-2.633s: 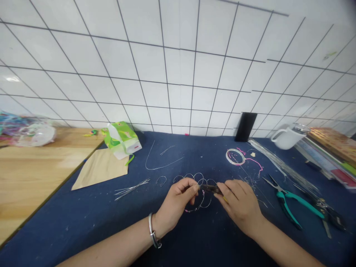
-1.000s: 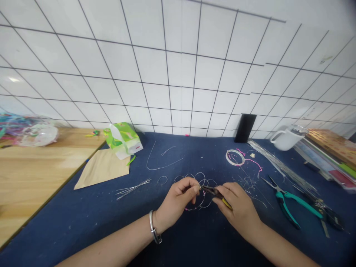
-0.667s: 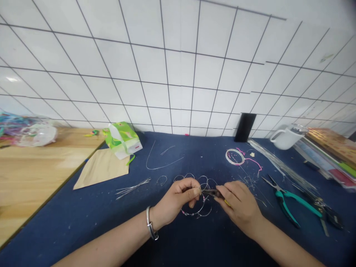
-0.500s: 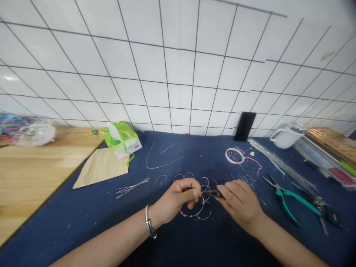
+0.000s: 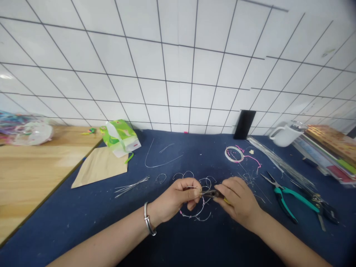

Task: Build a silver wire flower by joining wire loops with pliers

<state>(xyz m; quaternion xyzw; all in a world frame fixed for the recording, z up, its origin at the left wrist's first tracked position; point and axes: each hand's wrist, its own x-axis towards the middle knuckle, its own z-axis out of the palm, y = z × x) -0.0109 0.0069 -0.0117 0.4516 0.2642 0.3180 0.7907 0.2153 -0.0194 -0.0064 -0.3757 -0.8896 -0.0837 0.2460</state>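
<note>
Okay, your left hand (image 5: 182, 198) pinches wirework (image 5: 203, 202), right hand (image 5: 240, 202) grips pliers (image 5: 213, 193); beyond right, round dish (image 5: 226, 152) holds pink bits (image 5: 229, 152); beyond left, green packet (image 5: 121, 133), label (image 5: 135, 145) illegible

White tiled wall (image 5: 178, 74) behind, dark grid lines. Pale wooden surface (image 5: 33, 167) at left; near its far end, clear plastic bag (image 5: 32, 134), contents coloured, perhaps yarn, too blurred to be sure. Green-and-white tissue packet (image 5: 121, 137) at far edge of beige sheet (image 5: 98, 170). Black slab (image 5: 244, 125) standing tilted by wall. White mug (image 5: 285, 136), handle leftward, beside flat stack (image 5: 330, 148) at far right.
</note>
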